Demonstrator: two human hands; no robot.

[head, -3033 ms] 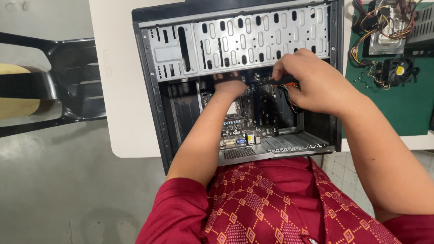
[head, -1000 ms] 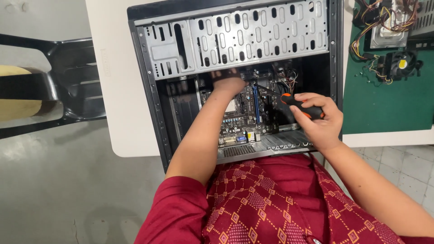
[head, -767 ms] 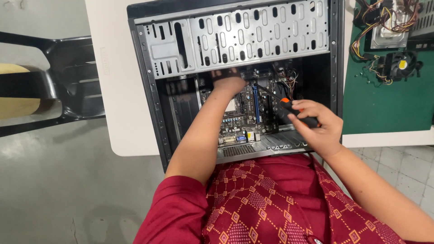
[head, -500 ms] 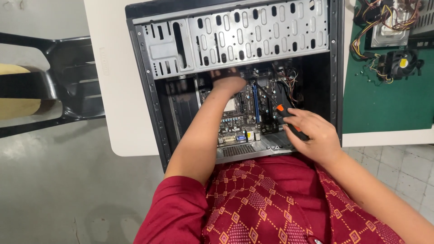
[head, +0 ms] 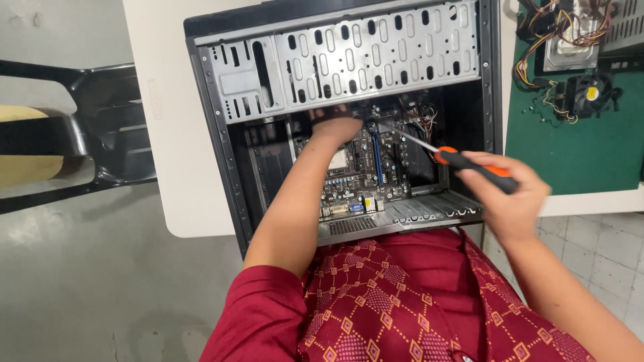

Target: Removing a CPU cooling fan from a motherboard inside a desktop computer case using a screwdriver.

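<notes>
Motherboard [head: 365, 171] inside computer case [head: 349, 67]; case on table [head: 174, 134]; mat [head: 577, 147] right; chair [head: 87, 134] left.

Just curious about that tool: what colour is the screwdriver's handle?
Orange and black, seen in the head view: the screwdriver is held in the right hand.

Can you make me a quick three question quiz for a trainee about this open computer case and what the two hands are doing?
1. True or false: the right hand grips a screwdriver with an orange and black handle.
2. Where is the left hand? A: on the green mat. B: inside the computer case, above the motherboard. C: on the black chair.
3. Fill in: the loose cooling fan lies on the ____ mat.

Key: 1 true; 2 B; 3 green.
</notes>
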